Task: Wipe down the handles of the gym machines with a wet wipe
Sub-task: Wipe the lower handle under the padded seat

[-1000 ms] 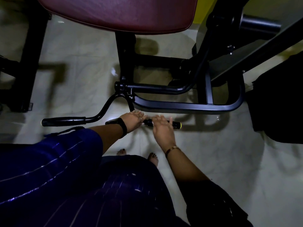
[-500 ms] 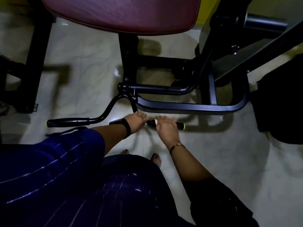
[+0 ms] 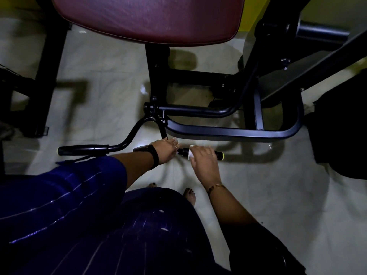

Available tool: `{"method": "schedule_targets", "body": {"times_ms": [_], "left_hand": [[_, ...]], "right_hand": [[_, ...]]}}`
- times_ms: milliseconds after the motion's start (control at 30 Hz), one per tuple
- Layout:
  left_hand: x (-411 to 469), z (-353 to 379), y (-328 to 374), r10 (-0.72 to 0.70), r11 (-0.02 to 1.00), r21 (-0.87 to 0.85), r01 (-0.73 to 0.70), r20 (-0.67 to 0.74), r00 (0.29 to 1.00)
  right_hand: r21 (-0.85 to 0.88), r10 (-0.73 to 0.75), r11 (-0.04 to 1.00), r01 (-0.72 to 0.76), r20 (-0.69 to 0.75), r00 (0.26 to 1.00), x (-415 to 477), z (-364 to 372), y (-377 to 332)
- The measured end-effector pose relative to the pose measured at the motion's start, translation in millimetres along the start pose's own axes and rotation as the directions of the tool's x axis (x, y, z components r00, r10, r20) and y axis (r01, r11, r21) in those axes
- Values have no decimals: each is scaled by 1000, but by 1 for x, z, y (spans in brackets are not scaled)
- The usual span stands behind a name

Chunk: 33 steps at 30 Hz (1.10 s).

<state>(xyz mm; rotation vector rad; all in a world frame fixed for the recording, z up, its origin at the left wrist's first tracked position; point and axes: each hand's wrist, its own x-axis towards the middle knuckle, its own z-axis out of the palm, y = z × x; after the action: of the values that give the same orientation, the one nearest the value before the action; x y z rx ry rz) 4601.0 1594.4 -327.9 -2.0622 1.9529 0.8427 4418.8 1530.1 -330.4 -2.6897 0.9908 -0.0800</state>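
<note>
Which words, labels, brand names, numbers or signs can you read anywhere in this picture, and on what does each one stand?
No text can be read in this view.
The maroon seat pad, black frame, handle and wet wipe: no lettering shows.
The wristwatch: its face is dark, nothing legible.

Pretty dim shot overall. The pale floor (image 3: 278,195) below the seat pad (image 3: 147,18) catches most of the light, which seems to come from overhead. The black frame (image 3: 228,133) throws soft, wide shadows onto the tiles left of the pad and under it. Two small glare spots sit straight below the pad (blown out white), and the wet wipe (image 3: 191,154) glows nearly as bright. Corners far from the pad go almost black, and bars bow there.
</note>
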Motion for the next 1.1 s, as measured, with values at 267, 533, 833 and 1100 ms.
{"method": "schedule_targets", "body": {"times_ms": [267, 533, 833, 1100], "left_hand": [[1, 2, 1, 8, 1000, 24, -8, -20, 1000], [3, 5, -2, 12, 1000, -4, -12, -1, 1000], [5, 8, -2, 16, 1000, 8, -15, -52, 999], [7, 9, -2, -4, 1000, 10, 5, -40, 999]], "right_hand": [[77, -30, 997, 16, 183, 983, 19, -12, -2], [13, 141, 990, -141, -9, 990, -19, 1, 11], [20, -52, 999, 49, 288, 956, 21, -8, -26], [-85, 97, 994, -68, 402, 910, 22, -39, 16]]}}
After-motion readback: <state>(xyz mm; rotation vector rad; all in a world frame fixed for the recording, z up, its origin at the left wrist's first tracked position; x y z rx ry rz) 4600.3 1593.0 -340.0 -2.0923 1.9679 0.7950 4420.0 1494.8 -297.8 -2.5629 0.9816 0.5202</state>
